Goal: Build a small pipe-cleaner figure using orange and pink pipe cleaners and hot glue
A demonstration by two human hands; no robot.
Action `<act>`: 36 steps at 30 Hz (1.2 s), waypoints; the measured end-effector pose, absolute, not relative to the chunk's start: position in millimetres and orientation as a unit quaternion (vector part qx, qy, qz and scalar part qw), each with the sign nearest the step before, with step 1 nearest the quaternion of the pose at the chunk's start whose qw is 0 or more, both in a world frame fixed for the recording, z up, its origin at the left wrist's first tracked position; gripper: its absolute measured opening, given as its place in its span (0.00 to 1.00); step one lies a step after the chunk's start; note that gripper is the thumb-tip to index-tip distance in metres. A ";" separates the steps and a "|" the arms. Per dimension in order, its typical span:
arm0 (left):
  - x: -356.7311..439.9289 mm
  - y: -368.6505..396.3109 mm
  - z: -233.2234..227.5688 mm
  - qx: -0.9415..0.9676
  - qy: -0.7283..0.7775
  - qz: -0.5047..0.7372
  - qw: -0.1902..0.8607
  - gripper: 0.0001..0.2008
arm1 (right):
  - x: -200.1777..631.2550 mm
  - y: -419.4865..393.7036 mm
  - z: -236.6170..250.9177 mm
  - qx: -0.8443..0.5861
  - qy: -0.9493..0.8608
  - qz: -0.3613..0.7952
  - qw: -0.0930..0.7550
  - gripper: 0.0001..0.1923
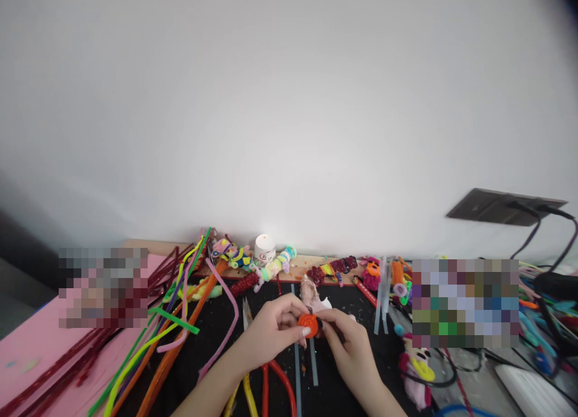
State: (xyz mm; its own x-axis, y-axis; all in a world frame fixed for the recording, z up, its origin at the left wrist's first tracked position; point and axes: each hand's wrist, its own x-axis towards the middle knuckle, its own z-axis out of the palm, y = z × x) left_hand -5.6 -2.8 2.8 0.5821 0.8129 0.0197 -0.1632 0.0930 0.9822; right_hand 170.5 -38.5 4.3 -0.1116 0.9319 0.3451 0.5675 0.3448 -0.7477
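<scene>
My left hand (282, 328) pinches a small round orange piece (307, 325) between thumb and fingers, above the black work surface. It looks like a coiled disc; its exact kind is hard to make out. Close against its right side, my right hand (344, 339) is closed, thumb and fingertips together by a small dark bit (320, 324) at the disc's edge. Whether that bit belongs to the disc I cannot tell. Under and between the hands lie translucent glue sticks (313, 366). Red-handled pliers (284, 381) and a yellow-handled tool (249, 396) rest below my left wrist.
Long coloured pipe cleaners (180, 339) spread across the left side over a pink surface (31, 369). Pipe-cleaner figures and a white paper cup (265, 248) line the wall. At right are a figure (416, 372), black cables and a white box (533, 390); a socket (501, 206) sits above.
</scene>
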 end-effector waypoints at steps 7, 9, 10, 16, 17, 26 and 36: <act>-5.4 -1.2 1.5 0.557 0.291 0.363 0.688 0.10 | 174.5 -36.8 2.7 -0.531 -0.714 0.237 0.390 0.10; -5.7 -1.4 3.1 0.556 0.292 0.359 0.690 0.10 | 175.8 -36.2 2.3 -0.529 -0.717 0.237 0.388 0.09; -5.9 -1.7 4.0 0.556 0.293 0.357 0.691 0.10 | 176.4 -36.0 2.4 -0.528 -0.718 0.236 0.387 0.09; -6.9 -2.8 7.2 0.559 0.295 0.350 0.691 0.08 | 178.1 -35.5 5.2 -0.513 -0.735 0.213 0.389 0.08; -7.0 -2.7 7.0 0.561 0.295 0.348 0.691 0.08 | 177.9 -35.5 5.4 -0.510 -0.738 0.206 0.391 0.08; -5.4 -2.0 5.5 0.570 0.283 0.352 0.687 0.12 | 174.3 -37.0 6.2 -0.510 -0.743 0.182 0.394 0.09; -5.5 -1.9 5.5 0.564 0.283 0.353 0.690 0.11 | 175.3 -38.3 5.3 -0.498 -0.752 0.178 0.393 0.09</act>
